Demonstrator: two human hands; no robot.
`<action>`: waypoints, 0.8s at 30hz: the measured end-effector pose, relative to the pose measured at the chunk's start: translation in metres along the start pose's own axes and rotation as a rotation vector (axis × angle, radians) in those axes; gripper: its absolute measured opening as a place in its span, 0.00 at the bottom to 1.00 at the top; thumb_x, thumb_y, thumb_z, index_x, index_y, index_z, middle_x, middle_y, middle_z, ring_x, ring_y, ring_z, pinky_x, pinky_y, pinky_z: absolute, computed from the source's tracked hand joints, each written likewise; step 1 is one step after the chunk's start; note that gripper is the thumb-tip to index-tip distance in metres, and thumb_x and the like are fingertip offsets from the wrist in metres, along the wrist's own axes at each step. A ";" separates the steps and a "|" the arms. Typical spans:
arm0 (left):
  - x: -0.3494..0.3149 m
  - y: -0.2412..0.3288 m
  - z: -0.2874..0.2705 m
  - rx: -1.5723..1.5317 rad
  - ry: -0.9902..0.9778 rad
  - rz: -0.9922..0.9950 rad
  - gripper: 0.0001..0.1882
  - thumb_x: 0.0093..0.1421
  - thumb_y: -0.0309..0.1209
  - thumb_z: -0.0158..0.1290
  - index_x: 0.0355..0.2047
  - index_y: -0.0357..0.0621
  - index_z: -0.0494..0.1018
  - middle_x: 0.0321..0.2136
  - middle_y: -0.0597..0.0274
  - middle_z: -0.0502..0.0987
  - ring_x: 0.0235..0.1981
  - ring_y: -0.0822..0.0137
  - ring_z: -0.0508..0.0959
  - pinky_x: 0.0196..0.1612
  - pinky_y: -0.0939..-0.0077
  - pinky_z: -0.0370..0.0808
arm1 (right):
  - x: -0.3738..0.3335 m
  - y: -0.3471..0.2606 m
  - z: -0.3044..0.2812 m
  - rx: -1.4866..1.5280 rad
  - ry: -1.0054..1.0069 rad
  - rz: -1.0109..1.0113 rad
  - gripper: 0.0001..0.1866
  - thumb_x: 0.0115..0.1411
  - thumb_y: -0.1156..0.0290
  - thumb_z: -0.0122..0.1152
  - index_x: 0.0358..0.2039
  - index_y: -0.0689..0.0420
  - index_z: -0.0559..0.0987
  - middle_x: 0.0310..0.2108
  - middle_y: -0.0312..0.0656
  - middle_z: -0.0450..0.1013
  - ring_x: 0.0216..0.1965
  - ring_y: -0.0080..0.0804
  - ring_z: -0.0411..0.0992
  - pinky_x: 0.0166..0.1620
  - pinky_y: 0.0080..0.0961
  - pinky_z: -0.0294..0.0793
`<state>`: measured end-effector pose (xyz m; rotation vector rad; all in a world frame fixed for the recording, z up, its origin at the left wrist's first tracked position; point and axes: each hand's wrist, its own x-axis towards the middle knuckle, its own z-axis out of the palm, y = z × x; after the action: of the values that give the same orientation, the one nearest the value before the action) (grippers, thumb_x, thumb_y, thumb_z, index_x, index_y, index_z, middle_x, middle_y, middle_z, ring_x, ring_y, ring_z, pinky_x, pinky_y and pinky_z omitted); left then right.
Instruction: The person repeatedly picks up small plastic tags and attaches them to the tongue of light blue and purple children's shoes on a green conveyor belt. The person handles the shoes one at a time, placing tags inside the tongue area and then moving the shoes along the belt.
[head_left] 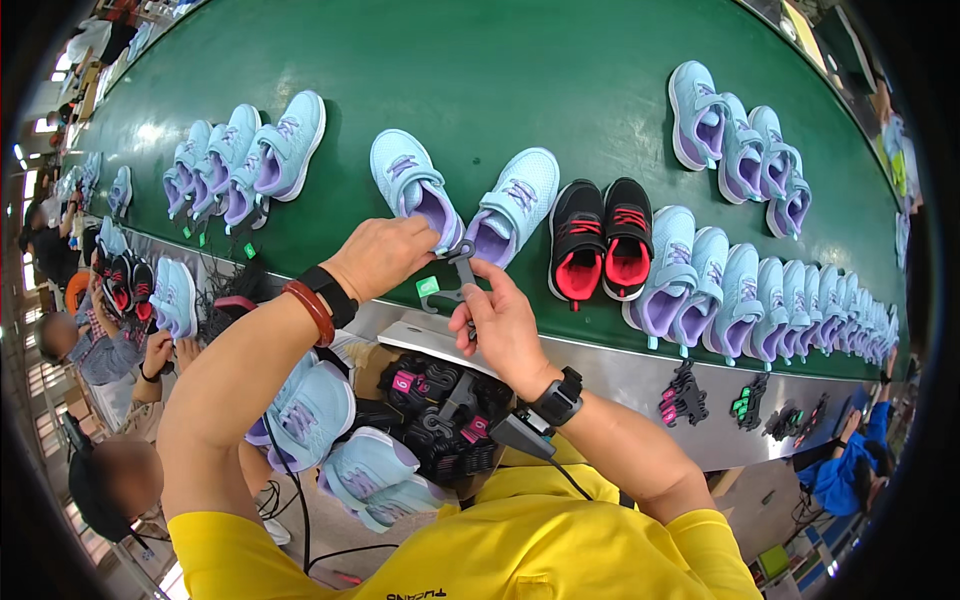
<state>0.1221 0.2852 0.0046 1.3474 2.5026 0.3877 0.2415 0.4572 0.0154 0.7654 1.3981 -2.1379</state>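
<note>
A light blue shoe [401,158] with purple lining lies toe-away on the green table. My left hand [385,255] is closed on its heel collar, with the fingertips partly hidden. Between my hands is a dark grey plastic shoe hanger [463,262] with a hooked end and a green size tag [428,287]. My right hand [500,325] pinches this hanger, its upper end close to the shoe heels. Just right of the held shoe lies a matching light blue shoe [520,195], its heel near my right fingertips.
Black-and-red shoes [578,235] and a long row of light blue shoes [740,290] stand to the right. More shoes group at left [240,150] and far right [740,140]. Below the table edge sits a box of black hangers [440,405]. Other people work on both sides.
</note>
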 end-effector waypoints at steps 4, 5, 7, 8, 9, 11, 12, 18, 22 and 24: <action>0.001 0.001 0.001 0.029 0.001 0.000 0.11 0.51 0.32 0.59 0.32 0.45 0.70 0.27 0.60 0.71 0.30 0.58 0.77 0.31 0.63 0.74 | 0.001 0.002 -0.005 0.050 0.056 -0.040 0.22 0.67 0.71 0.46 0.59 0.61 0.61 0.20 0.38 0.72 0.15 0.20 0.67 0.18 0.19 0.67; 0.002 0.002 0.000 0.031 0.006 0.002 0.11 0.51 0.32 0.59 0.32 0.45 0.70 0.27 0.60 0.71 0.29 0.58 0.77 0.30 0.63 0.74 | 0.001 0.000 -0.005 0.024 0.021 -0.010 0.21 0.67 0.71 0.46 0.59 0.60 0.62 0.20 0.38 0.72 0.15 0.20 0.67 0.18 0.19 0.68; 0.001 0.002 0.000 0.028 0.011 -0.010 0.11 0.51 0.32 0.59 0.31 0.45 0.70 0.27 0.60 0.71 0.29 0.59 0.77 0.30 0.64 0.74 | 0.000 0.000 -0.002 0.003 0.001 -0.028 0.21 0.67 0.71 0.47 0.59 0.59 0.62 0.20 0.38 0.72 0.15 0.19 0.67 0.18 0.19 0.68; 0.001 0.003 0.000 0.027 0.013 -0.016 0.11 0.51 0.32 0.59 0.31 0.45 0.70 0.27 0.60 0.71 0.29 0.59 0.77 0.30 0.64 0.74 | 0.000 0.000 -0.001 -0.007 -0.009 -0.036 0.21 0.66 0.71 0.47 0.59 0.59 0.62 0.20 0.38 0.72 0.15 0.19 0.67 0.18 0.19 0.68; 0.001 0.003 0.000 0.033 0.008 -0.014 0.11 0.51 0.32 0.59 0.31 0.45 0.70 0.27 0.60 0.71 0.29 0.59 0.77 0.30 0.64 0.74 | 0.000 0.002 -0.002 0.000 0.008 -0.034 0.21 0.66 0.71 0.47 0.59 0.59 0.62 0.20 0.38 0.72 0.15 0.19 0.67 0.18 0.19 0.68; 0.001 0.005 0.000 0.045 -0.007 -0.011 0.10 0.51 0.32 0.58 0.31 0.45 0.70 0.27 0.60 0.71 0.29 0.59 0.77 0.30 0.64 0.74 | 0.002 0.002 -0.005 0.002 0.006 -0.026 0.21 0.67 0.71 0.46 0.60 0.59 0.60 0.21 0.38 0.72 0.16 0.20 0.67 0.19 0.18 0.67; 0.001 0.005 -0.001 0.049 -0.010 -0.013 0.10 0.51 0.32 0.58 0.31 0.45 0.70 0.27 0.60 0.71 0.29 0.59 0.77 0.30 0.64 0.74 | 0.002 0.002 -0.006 0.003 0.006 -0.023 0.21 0.68 0.71 0.45 0.60 0.59 0.59 0.21 0.39 0.71 0.16 0.20 0.67 0.19 0.18 0.67; 0.003 0.008 -0.003 0.065 -0.030 -0.012 0.09 0.51 0.31 0.57 0.30 0.45 0.70 0.27 0.60 0.71 0.29 0.59 0.77 0.31 0.64 0.74 | 0.002 0.004 -0.004 -0.045 -0.085 0.019 0.21 0.68 0.71 0.45 0.60 0.59 0.59 0.21 0.39 0.71 0.15 0.21 0.67 0.18 0.18 0.67; 0.007 0.000 -0.008 0.141 -0.124 0.035 0.10 0.52 0.30 0.56 0.34 0.45 0.70 0.28 0.59 0.71 0.30 0.57 0.78 0.31 0.64 0.75 | 0.011 -0.010 -0.008 -0.144 -0.350 0.131 0.22 0.67 0.70 0.46 0.61 0.59 0.62 0.20 0.37 0.71 0.14 0.20 0.66 0.17 0.17 0.63; 0.008 -0.003 -0.010 0.112 -0.135 -0.004 0.13 0.52 0.30 0.56 0.39 0.46 0.70 0.30 0.58 0.71 0.31 0.57 0.78 0.32 0.64 0.75 | 0.021 -0.015 -0.014 -0.064 -0.386 0.132 0.23 0.67 0.69 0.47 0.61 0.60 0.63 0.19 0.36 0.70 0.15 0.19 0.66 0.18 0.16 0.64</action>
<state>0.1115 0.2894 0.0121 1.3613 2.4468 0.1519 0.2192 0.4734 0.0064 0.3807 1.1711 -1.9961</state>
